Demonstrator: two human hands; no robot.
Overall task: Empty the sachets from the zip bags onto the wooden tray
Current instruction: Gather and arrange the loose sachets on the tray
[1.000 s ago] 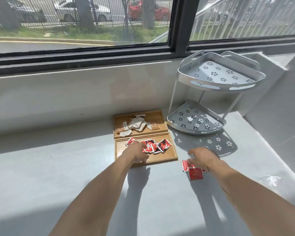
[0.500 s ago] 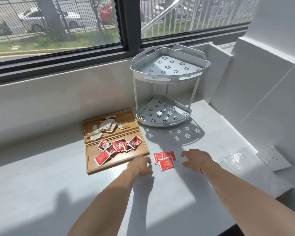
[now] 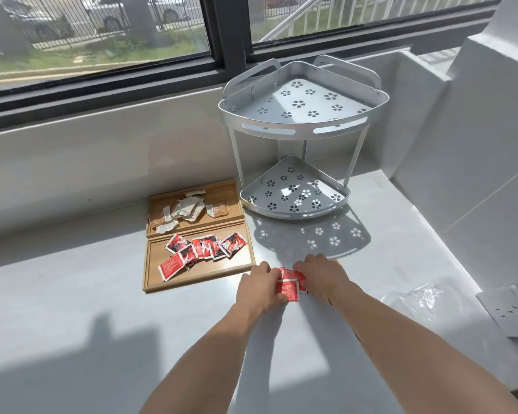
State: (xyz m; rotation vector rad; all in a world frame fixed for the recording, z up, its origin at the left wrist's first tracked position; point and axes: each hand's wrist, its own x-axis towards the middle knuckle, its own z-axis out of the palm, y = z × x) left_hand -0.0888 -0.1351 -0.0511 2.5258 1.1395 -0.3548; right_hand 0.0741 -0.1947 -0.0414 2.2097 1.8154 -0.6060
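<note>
A two-compartment wooden tray (image 3: 153,282) lies on the grey counter. Its far half holds several white and brown sachets (image 3: 186,209); its near half holds several red sachets (image 3: 202,249). A small pile of red sachets (image 3: 290,283) lies on the counter just right of the tray. My left hand (image 3: 259,289) and my right hand (image 3: 322,274) close in on this pile from both sides, fingers curled against its edges. An empty clear zip bag (image 3: 422,297) lies on the counter at the right.
A white two-tier corner rack (image 3: 299,130) with flower cut-outs stands behind the tray's right end. A white socket plate (image 3: 509,312) lies at the counter's right edge. A wall rises on the right, a window sill behind.
Both hands have come together onto the loose red sachets; earlier they were apart, the left one by the tray. The view has shifted.
</note>
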